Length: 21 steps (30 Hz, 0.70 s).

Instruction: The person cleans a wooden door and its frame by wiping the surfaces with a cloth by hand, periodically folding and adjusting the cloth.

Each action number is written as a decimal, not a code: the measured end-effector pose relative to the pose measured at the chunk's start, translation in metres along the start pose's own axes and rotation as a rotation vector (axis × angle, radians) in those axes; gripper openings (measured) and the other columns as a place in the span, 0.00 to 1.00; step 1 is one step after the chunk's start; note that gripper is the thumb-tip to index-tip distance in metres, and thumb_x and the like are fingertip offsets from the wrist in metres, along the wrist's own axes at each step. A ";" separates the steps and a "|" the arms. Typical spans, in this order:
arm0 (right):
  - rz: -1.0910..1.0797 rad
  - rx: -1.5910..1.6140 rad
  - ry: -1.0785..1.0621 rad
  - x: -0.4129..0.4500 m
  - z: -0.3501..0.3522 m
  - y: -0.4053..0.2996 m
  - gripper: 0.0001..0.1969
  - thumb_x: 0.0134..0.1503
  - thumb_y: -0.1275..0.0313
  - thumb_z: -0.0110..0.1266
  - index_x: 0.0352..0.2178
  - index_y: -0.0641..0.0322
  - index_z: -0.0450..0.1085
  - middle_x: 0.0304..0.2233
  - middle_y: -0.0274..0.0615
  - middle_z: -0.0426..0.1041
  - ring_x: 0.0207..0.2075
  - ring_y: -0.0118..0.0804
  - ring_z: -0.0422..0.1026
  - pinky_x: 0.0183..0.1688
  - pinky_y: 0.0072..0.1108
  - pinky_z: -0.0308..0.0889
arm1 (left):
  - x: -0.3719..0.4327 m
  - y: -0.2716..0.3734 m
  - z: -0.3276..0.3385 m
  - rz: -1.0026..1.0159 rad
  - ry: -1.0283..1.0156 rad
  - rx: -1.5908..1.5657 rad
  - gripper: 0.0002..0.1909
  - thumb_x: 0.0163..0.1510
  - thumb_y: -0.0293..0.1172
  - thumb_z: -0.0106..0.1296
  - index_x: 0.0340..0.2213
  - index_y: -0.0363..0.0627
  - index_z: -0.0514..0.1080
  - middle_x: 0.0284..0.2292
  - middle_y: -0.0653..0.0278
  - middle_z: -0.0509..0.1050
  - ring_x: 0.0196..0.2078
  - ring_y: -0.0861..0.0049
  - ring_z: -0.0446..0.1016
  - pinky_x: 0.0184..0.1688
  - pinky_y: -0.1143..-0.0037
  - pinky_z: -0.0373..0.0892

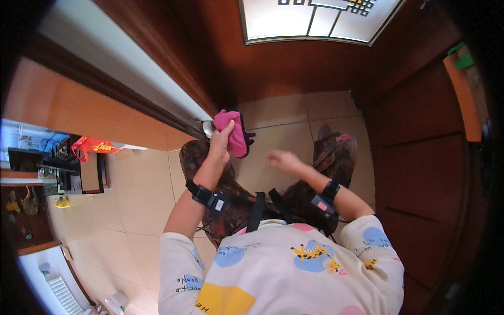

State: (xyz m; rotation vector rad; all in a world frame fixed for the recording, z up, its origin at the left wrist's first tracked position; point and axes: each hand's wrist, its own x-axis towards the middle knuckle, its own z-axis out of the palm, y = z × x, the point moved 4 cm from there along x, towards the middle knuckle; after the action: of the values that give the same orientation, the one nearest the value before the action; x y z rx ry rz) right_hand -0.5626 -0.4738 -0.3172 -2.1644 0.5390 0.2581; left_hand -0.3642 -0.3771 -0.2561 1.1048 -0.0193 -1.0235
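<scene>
My left hand grips a pink fabric item with dark edging and a dark strap-like end. Its exact kind is unclear. The thumb lies on top of the fabric, and the other fingers are mostly hidden. Just left of it, a small white object sits by the foot of the door frame. My right hand hangs over the floor tiles between my knees, apart from the pink item. It is blurred, with its fingers seemingly curled, and nothing shows in it.
Dark wooden panelling rises close on the right. Ahead stands a wooden surface with a frosted glass panel. A red bag and a yellow bottle are at the left. Beige tiles cover the floor.
</scene>
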 end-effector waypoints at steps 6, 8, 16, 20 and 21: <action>-0.243 -0.278 -0.747 -0.045 0.151 0.019 0.11 0.50 0.64 0.45 0.29 0.57 0.72 0.31 0.51 0.72 0.35 0.52 0.71 0.38 0.36 0.67 | 0.076 -0.010 -0.004 -0.185 -0.065 0.495 0.16 0.46 0.31 0.55 0.38 0.41 0.69 0.31 0.64 0.74 0.31 0.74 0.74 0.35 0.75 0.70; -0.455 -0.226 -0.860 -0.058 0.186 0.027 0.09 0.46 0.66 0.49 0.27 0.58 0.72 0.29 0.50 0.72 0.35 0.51 0.71 0.36 0.36 0.67 | 0.089 -0.019 -0.009 -0.219 -0.075 0.774 0.16 0.43 0.33 0.57 0.35 0.41 0.72 0.29 0.67 0.74 0.30 0.79 0.72 0.34 0.78 0.68; -0.011 0.005 -0.911 -0.082 0.176 -0.002 0.15 0.50 0.64 0.43 0.37 0.54 0.69 0.40 0.47 0.71 0.43 0.47 0.70 0.43 0.34 0.66 | 0.089 -0.035 0.035 -0.298 -0.735 1.401 0.22 0.42 0.41 0.59 0.36 0.39 0.72 0.30 0.57 0.76 0.32 0.74 0.73 0.38 0.76 0.67; 0.093 -0.081 -1.061 -0.095 0.162 0.005 0.20 0.50 0.61 0.43 0.44 0.54 0.65 0.43 0.46 0.70 0.44 0.47 0.70 0.41 0.35 0.67 | 0.083 -0.032 0.028 -0.458 -0.718 1.239 0.20 0.43 0.41 0.58 0.36 0.41 0.73 0.29 0.58 0.76 0.31 0.75 0.73 0.37 0.76 0.67; -0.039 -0.164 -1.073 -0.092 0.172 0.008 0.19 0.50 0.62 0.43 0.44 0.54 0.64 0.42 0.46 0.71 0.42 0.46 0.71 0.40 0.36 0.67 | 0.083 -0.034 0.015 -0.446 -0.706 1.241 0.20 0.43 0.41 0.58 0.36 0.41 0.73 0.29 0.58 0.76 0.31 0.75 0.73 0.37 0.76 0.67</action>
State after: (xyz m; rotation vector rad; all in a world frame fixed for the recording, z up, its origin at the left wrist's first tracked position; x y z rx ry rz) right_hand -0.6468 -0.3143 -0.3932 -1.8299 -0.1514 1.3591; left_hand -0.3464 -0.4474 -0.3114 1.8108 -1.1489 -1.8472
